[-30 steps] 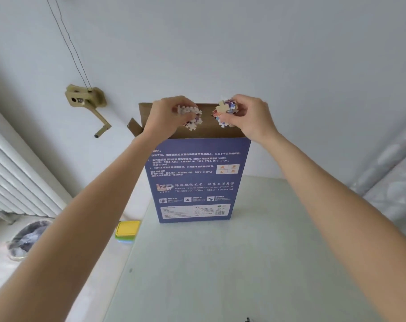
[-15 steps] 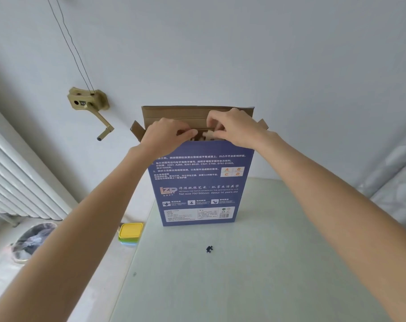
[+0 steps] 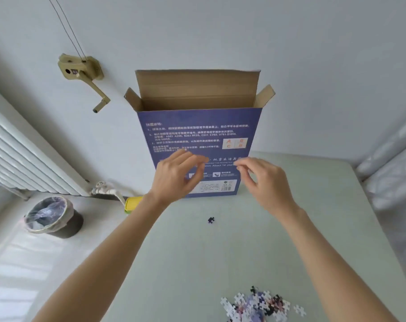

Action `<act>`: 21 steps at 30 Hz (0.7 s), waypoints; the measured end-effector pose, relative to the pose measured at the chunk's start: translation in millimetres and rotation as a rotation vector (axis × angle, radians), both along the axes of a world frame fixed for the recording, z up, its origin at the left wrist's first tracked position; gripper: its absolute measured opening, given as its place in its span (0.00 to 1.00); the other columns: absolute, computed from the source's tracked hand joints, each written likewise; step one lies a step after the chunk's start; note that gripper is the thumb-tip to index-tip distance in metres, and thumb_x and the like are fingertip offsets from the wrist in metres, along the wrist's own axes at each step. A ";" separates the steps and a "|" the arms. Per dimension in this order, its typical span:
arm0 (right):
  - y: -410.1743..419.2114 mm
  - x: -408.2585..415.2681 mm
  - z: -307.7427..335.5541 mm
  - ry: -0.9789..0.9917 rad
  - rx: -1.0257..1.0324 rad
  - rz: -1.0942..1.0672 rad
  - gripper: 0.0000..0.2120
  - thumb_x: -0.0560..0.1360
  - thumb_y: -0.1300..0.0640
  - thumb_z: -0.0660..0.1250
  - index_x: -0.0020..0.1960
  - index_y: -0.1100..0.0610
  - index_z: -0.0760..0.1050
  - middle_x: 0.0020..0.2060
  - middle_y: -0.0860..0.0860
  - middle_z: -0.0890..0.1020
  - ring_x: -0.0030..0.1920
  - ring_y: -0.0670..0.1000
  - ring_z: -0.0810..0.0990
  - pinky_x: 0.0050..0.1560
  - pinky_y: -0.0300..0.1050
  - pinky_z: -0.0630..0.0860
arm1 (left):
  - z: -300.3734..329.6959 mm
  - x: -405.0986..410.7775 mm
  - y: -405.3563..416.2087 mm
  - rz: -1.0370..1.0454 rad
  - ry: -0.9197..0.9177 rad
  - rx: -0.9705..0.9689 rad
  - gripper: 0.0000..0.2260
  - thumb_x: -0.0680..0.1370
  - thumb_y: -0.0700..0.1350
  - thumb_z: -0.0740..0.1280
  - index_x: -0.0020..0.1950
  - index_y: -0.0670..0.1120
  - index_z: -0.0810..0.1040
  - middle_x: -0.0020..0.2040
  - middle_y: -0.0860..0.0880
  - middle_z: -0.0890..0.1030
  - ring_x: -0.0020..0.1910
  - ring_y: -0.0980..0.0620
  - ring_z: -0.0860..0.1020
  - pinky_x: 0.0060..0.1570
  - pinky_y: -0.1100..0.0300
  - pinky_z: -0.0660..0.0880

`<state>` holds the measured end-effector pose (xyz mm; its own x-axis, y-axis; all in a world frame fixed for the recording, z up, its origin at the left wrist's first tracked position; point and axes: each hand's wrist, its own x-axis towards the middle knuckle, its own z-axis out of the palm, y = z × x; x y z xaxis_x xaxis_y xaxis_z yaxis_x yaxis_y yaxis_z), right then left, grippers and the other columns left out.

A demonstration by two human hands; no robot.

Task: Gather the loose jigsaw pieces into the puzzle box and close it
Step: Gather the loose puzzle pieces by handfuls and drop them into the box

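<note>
Blue puzzle box (image 3: 197, 135), flaps open

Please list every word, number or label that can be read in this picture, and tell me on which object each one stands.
"About 14 year", cut off by the right hand: white print on the blue front of the puzzle box.
"A", "B", "C": faint letters in a small pale square on the same front.
Chinese instruction lines with codes like "A001": too blurred to quote reliably.
White label at the box bottom: too small to read.
Nothing else carries legible text.

Both forearms are bare to the lower frame edge, with no sleeve in view. The left hand (image 3: 174, 175) and right hand (image 3: 267, 180) are bare too, slightly motion-blurred.
</note>
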<state>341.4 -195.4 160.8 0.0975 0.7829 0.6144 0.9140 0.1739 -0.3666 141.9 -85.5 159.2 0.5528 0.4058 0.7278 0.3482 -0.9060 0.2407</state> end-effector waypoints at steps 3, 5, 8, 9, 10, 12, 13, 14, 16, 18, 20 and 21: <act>-38.0 3.8 -69.7 0.077 -0.262 -0.077 0.07 0.74 0.58 0.62 0.48 0.53 0.79 0.41 0.47 0.83 0.40 0.52 0.81 0.35 0.45 0.77 | -58.9 6.3 -23.3 0.058 0.181 -0.328 0.07 0.76 0.45 0.63 0.48 0.49 0.81 0.39 0.55 0.81 0.38 0.56 0.76 0.34 0.58 0.77; -64.4 8.0 -108.4 0.131 -0.459 -0.126 0.08 0.74 0.61 0.64 0.50 0.54 0.79 0.44 0.48 0.83 0.45 0.53 0.81 0.41 0.47 0.78 | -97.9 17.0 -32.6 0.114 0.322 -0.565 0.08 0.76 0.44 0.64 0.52 0.50 0.81 0.45 0.54 0.82 0.41 0.57 0.76 0.43 0.54 0.78; -99.2 11.0 -146.9 0.161 -0.713 -0.191 0.11 0.75 0.61 0.62 0.56 0.55 0.77 0.53 0.50 0.80 0.55 0.52 0.76 0.53 0.46 0.73 | -144.5 35.1 -36.9 0.163 0.576 -0.800 0.15 0.76 0.44 0.64 0.63 0.50 0.75 0.59 0.49 0.78 0.57 0.51 0.75 0.59 0.54 0.72; -109.3 10.8 -156.1 0.161 -0.773 -0.207 0.12 0.76 0.60 0.61 0.58 0.55 0.76 0.55 0.50 0.79 0.57 0.52 0.75 0.55 0.44 0.71 | -156.7 40.1 -37.3 0.178 0.664 -0.834 0.19 0.77 0.44 0.63 0.68 0.50 0.71 0.64 0.47 0.74 0.62 0.48 0.72 0.63 0.55 0.68; -120.2 10.4 -164.7 0.159 -0.822 -0.234 0.13 0.76 0.60 0.61 0.60 0.54 0.75 0.57 0.50 0.77 0.59 0.52 0.73 0.58 0.43 0.69 | -167.2 43.7 -38.6 0.196 0.736 -0.852 0.21 0.77 0.45 0.62 0.71 0.49 0.66 0.69 0.46 0.69 0.67 0.46 0.67 0.66 0.55 0.65; -143.5 12.6 -177.0 0.146 -0.892 -0.377 0.16 0.76 0.58 0.61 0.63 0.53 0.73 0.60 0.52 0.75 0.61 0.54 0.70 0.60 0.46 0.68 | -184.8 49.4 -42.3 0.188 0.867 -0.849 0.25 0.79 0.47 0.60 0.75 0.46 0.59 0.74 0.46 0.60 0.72 0.46 0.59 0.70 0.54 0.60; -156.5 12.8 -181.1 0.151 -0.916 -0.483 0.16 0.77 0.57 0.61 0.64 0.53 0.72 0.61 0.53 0.73 0.62 0.55 0.69 0.59 0.48 0.68 | -192.1 48.8 -47.2 0.158 0.938 -0.830 0.26 0.79 0.49 0.59 0.75 0.45 0.57 0.76 0.47 0.56 0.74 0.47 0.55 0.71 0.54 0.57; -168.0 11.5 -183.5 0.158 -0.933 -0.582 0.17 0.77 0.55 0.61 0.65 0.53 0.71 0.62 0.54 0.72 0.62 0.56 0.69 0.58 0.49 0.69 | -197.4 45.3 -53.4 0.129 0.987 -0.805 0.27 0.80 0.49 0.58 0.76 0.45 0.55 0.77 0.48 0.53 0.75 0.49 0.52 0.73 0.54 0.55; -191.2 4.9 -186.8 0.202 -0.980 -0.701 0.17 0.78 0.53 0.59 0.66 0.53 0.69 0.62 0.55 0.71 0.62 0.57 0.68 0.57 0.50 0.69 | -201.7 35.9 -73.7 0.102 0.991 -0.781 0.27 0.80 0.49 0.58 0.76 0.43 0.54 0.77 0.49 0.51 0.76 0.50 0.50 0.73 0.56 0.53; -206.5 -8.0 -192.4 0.252 -1.014 -0.674 0.18 0.79 0.50 0.57 0.68 0.53 0.67 0.61 0.55 0.71 0.61 0.56 0.68 0.58 0.49 0.70 | -200.2 24.4 -97.8 0.107 0.916 -0.803 0.26 0.79 0.47 0.58 0.75 0.43 0.56 0.77 0.49 0.53 0.75 0.51 0.53 0.72 0.58 0.54; -216.2 -25.0 -198.9 0.258 -1.004 -0.552 0.19 0.79 0.48 0.56 0.68 0.52 0.66 0.60 0.53 0.71 0.61 0.54 0.68 0.59 0.46 0.69 | -196.8 14.1 -126.8 0.081 0.896 -0.821 0.26 0.79 0.47 0.59 0.75 0.42 0.56 0.77 0.49 0.53 0.75 0.51 0.53 0.72 0.59 0.54; -218.9 -34.0 -201.7 0.244 -0.993 -0.469 0.20 0.79 0.46 0.56 0.69 0.51 0.65 0.59 0.52 0.71 0.60 0.52 0.68 0.60 0.45 0.69 | -194.8 8.9 -142.5 0.062 0.911 -0.817 0.27 0.79 0.48 0.60 0.75 0.42 0.56 0.77 0.49 0.53 0.75 0.51 0.53 0.72 0.59 0.54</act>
<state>307.3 -414.3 -41.0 0.5435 0.7686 -0.3373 0.6968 -0.6372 -0.3293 150.9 -228.0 -35.6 0.6901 0.6058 -0.3959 0.7237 -0.5787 0.3759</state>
